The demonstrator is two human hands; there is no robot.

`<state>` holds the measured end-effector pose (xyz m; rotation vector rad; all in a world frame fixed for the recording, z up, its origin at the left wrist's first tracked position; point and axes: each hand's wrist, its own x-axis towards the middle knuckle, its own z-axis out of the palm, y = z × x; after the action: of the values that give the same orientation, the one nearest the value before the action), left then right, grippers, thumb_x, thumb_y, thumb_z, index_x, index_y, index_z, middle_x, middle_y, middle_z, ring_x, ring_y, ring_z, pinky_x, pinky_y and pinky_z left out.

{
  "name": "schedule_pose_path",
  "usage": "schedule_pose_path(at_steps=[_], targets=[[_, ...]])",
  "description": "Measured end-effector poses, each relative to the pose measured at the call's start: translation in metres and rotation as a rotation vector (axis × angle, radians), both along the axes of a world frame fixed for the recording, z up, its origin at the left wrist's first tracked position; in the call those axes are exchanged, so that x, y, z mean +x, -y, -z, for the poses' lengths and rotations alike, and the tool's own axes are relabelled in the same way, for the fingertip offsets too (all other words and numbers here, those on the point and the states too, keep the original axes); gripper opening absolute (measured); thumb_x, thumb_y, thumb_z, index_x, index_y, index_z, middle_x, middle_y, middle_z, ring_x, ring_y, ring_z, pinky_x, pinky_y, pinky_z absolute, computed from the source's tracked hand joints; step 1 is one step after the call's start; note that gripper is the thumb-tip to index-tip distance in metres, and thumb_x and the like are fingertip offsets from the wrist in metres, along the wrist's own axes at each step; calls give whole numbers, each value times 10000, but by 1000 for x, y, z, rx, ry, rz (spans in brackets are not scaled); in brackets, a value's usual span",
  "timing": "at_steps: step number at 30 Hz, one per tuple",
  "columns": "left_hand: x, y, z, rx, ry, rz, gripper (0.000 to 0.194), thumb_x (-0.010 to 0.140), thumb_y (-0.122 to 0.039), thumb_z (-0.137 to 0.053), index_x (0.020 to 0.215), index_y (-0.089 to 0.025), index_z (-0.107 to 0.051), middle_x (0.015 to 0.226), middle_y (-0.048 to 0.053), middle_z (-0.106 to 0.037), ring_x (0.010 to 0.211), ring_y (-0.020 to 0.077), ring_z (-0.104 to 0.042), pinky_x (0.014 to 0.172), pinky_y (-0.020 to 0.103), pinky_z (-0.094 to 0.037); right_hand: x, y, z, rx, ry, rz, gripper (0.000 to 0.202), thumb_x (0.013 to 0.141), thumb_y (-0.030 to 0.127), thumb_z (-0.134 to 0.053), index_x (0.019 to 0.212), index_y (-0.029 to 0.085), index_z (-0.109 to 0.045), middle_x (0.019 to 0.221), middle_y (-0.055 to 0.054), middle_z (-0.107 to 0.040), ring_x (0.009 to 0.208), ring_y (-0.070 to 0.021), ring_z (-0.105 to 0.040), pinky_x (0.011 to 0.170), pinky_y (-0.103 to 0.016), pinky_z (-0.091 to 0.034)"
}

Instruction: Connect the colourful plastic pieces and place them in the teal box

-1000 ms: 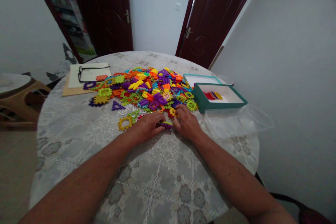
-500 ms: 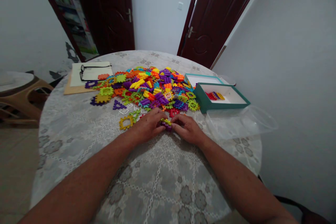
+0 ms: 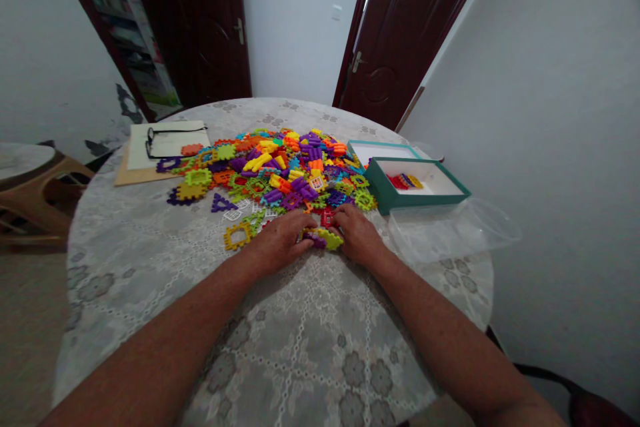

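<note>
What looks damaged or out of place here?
Mainly the left wall: dark, ragged patches beside the shelves look like damage or peeling, hard to tell which. Minor: one coral toy piece lies on the paper pad, at the left of the loose pile. I see no obviously broken toy pieces.

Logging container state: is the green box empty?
No, red and yellow pieces lie inside the green box.

Your bare left hand (image 3: 283, 238) hides part of the small purple plastic piece (image 3: 316, 241), and the bottom edge crops your bare forearms (image 3: 170, 330).
</note>
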<state>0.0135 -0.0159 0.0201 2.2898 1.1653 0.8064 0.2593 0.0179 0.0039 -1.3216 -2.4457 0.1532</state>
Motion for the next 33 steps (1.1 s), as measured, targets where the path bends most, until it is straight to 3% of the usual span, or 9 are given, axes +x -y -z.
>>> schedule_pose_path(at_steps=[7,13,18,23,28,33], targets=[[2,0,-2,-21,-22,14,130,953,-226,-675,1082,-242,-671,978,33,-678,892,213,-620,861,376,-483,-2,2,-3,25,123,23,95,1040,257,-598,1074,190,-656,1143,-131,-654,1045,-258,-598,890,-349,-492],[2,1,-2,-23,-59,18,103,975,-248,-650,1073,-230,-674,991,44,-700,894,213,-623,845,369,-471,-3,-1,1,13,155,39,154,1083,255,-520,1011,207,-647,1091,-117,-650,1011,-244,-600,885,-338,-479],[2,0,0,-25,-76,26,82,990,-265,-632,1058,-232,-664,992,44,-695,910,217,-625,846,364,-472,1,-1,1,76,-62,5,103,1033,191,-504,1021,213,-603,1117,-121,-625,1068,-251,-578,937,-349,-476],[1,-2,5,-17,-42,49,94,981,-233,-640,1073,-242,-660,1008,40,-686,918,215,-622,873,373,-482,8,4,-6,-8,-291,-39,81,958,173,-513,956,224,-576,936,-54,-638,892,-221,-589,818,-329,-450],[1,-1,6,-27,-18,31,180,978,-212,-645,1153,-255,-658,1090,57,-695,989,232,-635,915,400,-497,0,15,-12,-188,-343,-97,148,1027,241,-474,926,230,-582,824,-3,-636,772,-183,-591,731,-291,-403],[1,0,6,-37,-5,-21,339,942,-177,-678,1268,-250,-616,1216,82,-680,1066,246,-651,961,414,-511,-8,18,-10,-227,-428,-92,203,1086,311,-445,1016,233,-618,916,-11,-682,836,-187,-621,780,-294,-422]])
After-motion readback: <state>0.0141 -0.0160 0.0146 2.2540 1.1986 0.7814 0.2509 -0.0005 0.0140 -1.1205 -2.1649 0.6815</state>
